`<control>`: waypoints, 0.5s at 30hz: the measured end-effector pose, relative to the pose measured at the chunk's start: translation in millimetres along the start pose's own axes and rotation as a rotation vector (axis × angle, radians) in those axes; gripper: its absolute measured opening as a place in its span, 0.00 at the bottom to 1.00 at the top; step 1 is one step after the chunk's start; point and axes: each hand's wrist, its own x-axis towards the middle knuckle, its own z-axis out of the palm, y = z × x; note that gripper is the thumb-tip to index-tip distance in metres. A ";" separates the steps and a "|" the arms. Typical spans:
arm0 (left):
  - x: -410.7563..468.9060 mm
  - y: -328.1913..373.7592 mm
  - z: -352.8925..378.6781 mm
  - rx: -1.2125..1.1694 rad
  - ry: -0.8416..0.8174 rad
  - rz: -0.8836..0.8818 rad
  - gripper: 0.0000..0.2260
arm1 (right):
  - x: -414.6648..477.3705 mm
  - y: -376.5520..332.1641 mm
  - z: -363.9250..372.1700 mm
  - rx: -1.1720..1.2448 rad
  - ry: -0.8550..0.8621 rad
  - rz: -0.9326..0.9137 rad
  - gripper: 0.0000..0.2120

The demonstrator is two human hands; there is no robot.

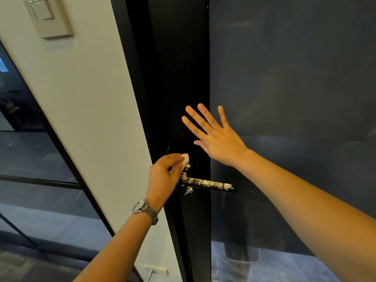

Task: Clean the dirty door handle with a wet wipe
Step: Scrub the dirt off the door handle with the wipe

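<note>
Sticking out sideways from the black door frame, the door handle is a slim dark lever pointing to the right, at about the height of the person's wrists. Pale, crumbly dirt is smeared along most of its top, thickest near the round base where it meets the frame, and a small speck of the same dirt clings to the frame just below the lever.

At that base, the left hand pinches a folded white wipe between curled fingers and thumb, and holds it against the frame right at the handle's inner end. A silver metal watch sits on that wrist.

Just above and to the right, the right hand lies flat with fingers spread wide and straight, the palm toward the door; it spans the edge where the black frame meets the dark glass panel. Whether the palm fully touches the surface I cannot tell.

Left of the frame runs a strip of white wall, with a beige switch plate near the top. Farther left there is more dark glass divided by thin black bars.
</note>
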 end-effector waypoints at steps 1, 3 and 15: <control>2.1 -3.7 0.0 0.019 0.005 -0.008 0.09 | 0.4 0.1 0.2 0.009 -0.005 -0.001 0.29; 8.2 -2.7 -0.2 0.062 0.016 0.002 0.09 | 0.4 0.1 0.7 0.013 -0.005 0.001 0.29; 23.2 2.6 0.2 0.142 -0.052 0.096 0.08 | 2.3 -1.1 -3.9 -0.013 0.018 -0.009 0.28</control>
